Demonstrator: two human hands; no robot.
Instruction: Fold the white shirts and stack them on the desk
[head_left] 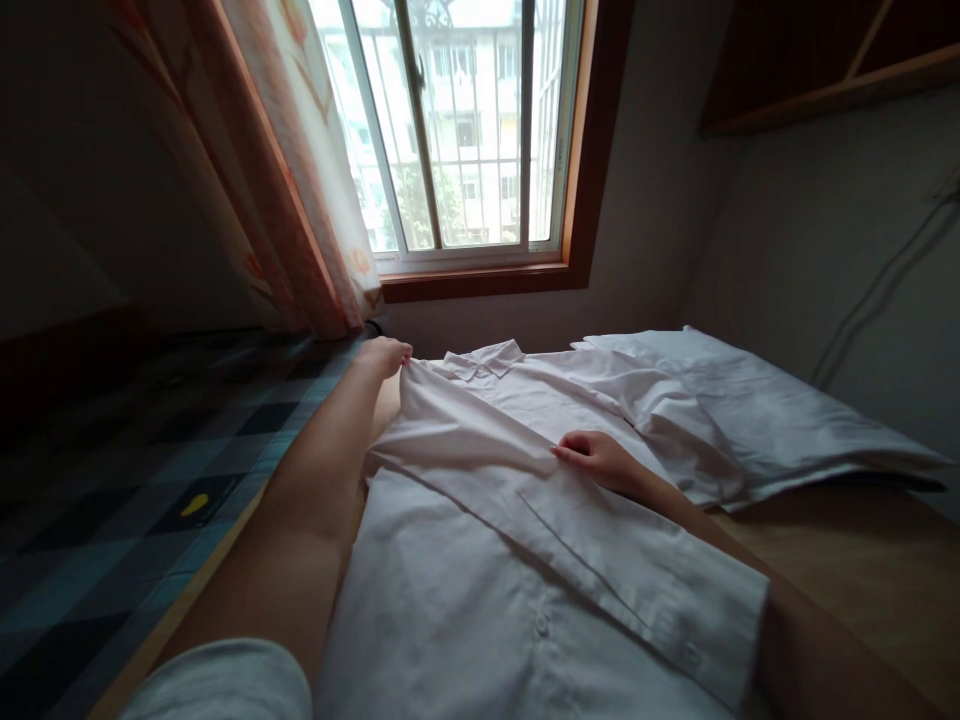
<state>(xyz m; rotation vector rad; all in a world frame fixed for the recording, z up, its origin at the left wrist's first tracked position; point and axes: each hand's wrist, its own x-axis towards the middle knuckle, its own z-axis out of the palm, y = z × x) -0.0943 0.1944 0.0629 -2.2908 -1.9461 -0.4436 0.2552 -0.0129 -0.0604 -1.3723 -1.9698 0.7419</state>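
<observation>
A white button-up shirt [465,560] lies flat on a wooden surface [862,560], collar [484,358] toward the window. One sleeve is folded diagonally across the front, its cuff near the lower right. My left hand [384,355] reaches far forward and pinches the shirt's shoulder beside the collar. My right hand [596,458] rests on the folded sleeve near the shirt's middle, fingers curled and pressing the cloth.
More white cloth [750,410] lies piled to the right of the shirt. A dark checked blanket [135,480] covers the area to the left. A window [457,130] with a patterned curtain [300,200] is straight ahead. A cable [885,290] runs down the right wall.
</observation>
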